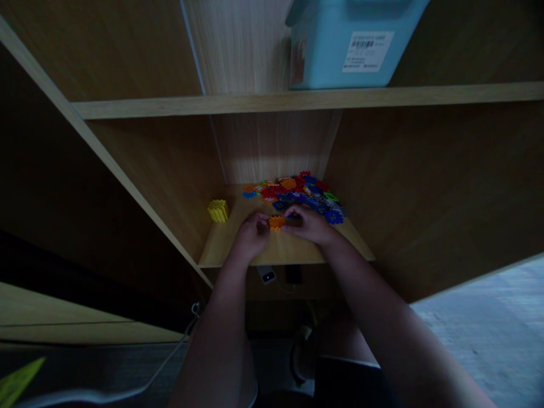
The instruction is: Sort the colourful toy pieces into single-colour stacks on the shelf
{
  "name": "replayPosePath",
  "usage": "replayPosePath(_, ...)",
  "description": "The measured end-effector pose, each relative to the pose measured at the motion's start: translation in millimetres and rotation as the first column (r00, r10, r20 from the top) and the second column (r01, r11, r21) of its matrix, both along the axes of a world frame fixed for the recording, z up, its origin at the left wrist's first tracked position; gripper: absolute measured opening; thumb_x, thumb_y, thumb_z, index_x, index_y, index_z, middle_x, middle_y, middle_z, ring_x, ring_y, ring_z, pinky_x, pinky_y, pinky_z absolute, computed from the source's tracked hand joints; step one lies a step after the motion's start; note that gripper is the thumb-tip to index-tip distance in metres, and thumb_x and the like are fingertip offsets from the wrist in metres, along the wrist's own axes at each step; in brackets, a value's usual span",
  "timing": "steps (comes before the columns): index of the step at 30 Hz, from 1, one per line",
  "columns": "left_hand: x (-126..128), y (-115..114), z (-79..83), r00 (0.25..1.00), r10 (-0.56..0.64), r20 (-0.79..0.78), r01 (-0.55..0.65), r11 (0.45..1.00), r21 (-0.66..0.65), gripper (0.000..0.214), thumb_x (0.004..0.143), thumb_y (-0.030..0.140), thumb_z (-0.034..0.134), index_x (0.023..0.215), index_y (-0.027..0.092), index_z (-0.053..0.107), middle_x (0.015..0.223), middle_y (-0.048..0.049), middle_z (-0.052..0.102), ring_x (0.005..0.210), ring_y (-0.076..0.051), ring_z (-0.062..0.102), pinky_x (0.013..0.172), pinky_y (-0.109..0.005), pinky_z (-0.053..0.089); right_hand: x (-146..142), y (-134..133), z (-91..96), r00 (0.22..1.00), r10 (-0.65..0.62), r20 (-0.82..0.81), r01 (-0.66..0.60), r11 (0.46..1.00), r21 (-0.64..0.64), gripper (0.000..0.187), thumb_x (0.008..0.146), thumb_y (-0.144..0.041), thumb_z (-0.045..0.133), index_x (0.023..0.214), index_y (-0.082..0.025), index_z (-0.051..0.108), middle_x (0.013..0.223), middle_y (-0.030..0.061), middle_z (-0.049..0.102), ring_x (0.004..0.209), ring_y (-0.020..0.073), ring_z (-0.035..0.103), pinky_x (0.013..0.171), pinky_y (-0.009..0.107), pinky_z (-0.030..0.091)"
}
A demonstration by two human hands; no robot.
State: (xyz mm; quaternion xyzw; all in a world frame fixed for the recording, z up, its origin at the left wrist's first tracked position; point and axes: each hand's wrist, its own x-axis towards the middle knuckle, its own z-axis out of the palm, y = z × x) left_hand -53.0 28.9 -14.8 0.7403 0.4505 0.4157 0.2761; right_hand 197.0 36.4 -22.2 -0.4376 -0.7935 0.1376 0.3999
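Observation:
Both my hands meet at a small stack of orange notched plastic pieces (277, 223) on the lower shelf board. From the left side, my left hand (254, 231) has its fingers closed against the stack. My right hand (309, 223) pinches the stack's right side with thumb and fingers. Behind them lies a heap of loose notched pieces (297, 190) in blue, red, orange and green. A yellow stack of similar pieces (218, 211) stands by the left wall of the compartment, apart from my hands.
On the shelf above (238, 103) sits a light-blue plastic bin (340, 45) with a white label. Wooden side walls close in the compartment. Below the board are a small white device (266, 275) and a dark one (293, 274). A white cable (165, 362) runs at lower left.

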Motion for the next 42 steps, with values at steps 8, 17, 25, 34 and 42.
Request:
replayPosePath(8,-0.6,2.8,1.5,0.995,0.099,-0.033,-0.097,0.993,0.066,0.026,0.085,0.005,0.064,0.105,0.022,0.070,0.115,-0.0089,0.077,0.114,-0.027,0.072,0.109,-0.046,0.055,-1.5,-1.2,1.8,0.999,-0.024,0.042,0.023,1.000,0.009,0.045,0.081,-0.049,0.091,0.117,-0.030,0.071,0.120,0.0056,0.077,0.118,0.0305,0.067,0.103,0.047,0.055)
replayPosePath(17,-1.7,8.6,-5.1,0.991,0.106,-0.080,-0.094,0.986,0.138,0.014,0.098,0.021,0.059,0.106,0.022,0.071,0.113,-0.0114,0.076,0.111,-0.028,0.071,0.109,-0.047,0.055,-5.3,-1.1,-0.7,0.995,-0.046,0.090,0.044,0.999,0.025,0.060,0.075,-0.051,0.097,0.123,-0.029,0.070,0.124,0.0078,0.076,0.120,0.0317,0.068,0.105,0.049,0.054)
replayPosePath(25,-3.0,51.8,-8.2,0.972,0.069,-0.223,-0.031,0.985,0.172,0.018,0.099,0.026,0.058,0.106,0.019,0.074,0.123,-0.0182,0.076,0.123,-0.033,0.067,0.122,-0.052,0.043,-8.4,0.5,-4.1,0.991,-0.043,0.126,0.039,0.999,0.031,0.066,0.074,-0.051,0.097,0.128,-0.029,0.065,0.127,0.0083,0.077,0.122,0.0326,0.068,0.106,0.050,0.053)
replayPosePath(34,5.0,71.1,-9.4,0.991,-0.010,-0.136,0.028,0.991,0.129,0.027,0.096,0.033,0.067,0.121,0.025,0.076,0.136,-0.0133,0.075,0.140,-0.033,0.061,0.127,-0.052,0.040,-9.6,1.2,-2.1,0.988,-0.025,0.154,0.023,1.000,0.015,0.069,0.077,-0.053,0.095,0.132,-0.028,0.062,0.130,0.0102,0.076,0.124,0.0338,0.068,0.106,0.051,0.053)
replayPosePath(42,19.5,69.1,-0.5,0.937,-0.061,-0.343,0.088,0.994,0.064,0.055,0.111,0.052,0.038,0.147,0.019,0.065,0.158,-0.0158,0.063,0.156,-0.031,0.049,0.133,-0.052,0.032,-11.0,0.1,-2.1,0.986,-0.016,0.164,0.014,1.000,0.016,0.069,0.081,-0.051,0.093,0.136,-0.027,0.059,0.130,0.0101,0.076,0.124,0.0321,0.068,0.106,0.049,0.053)
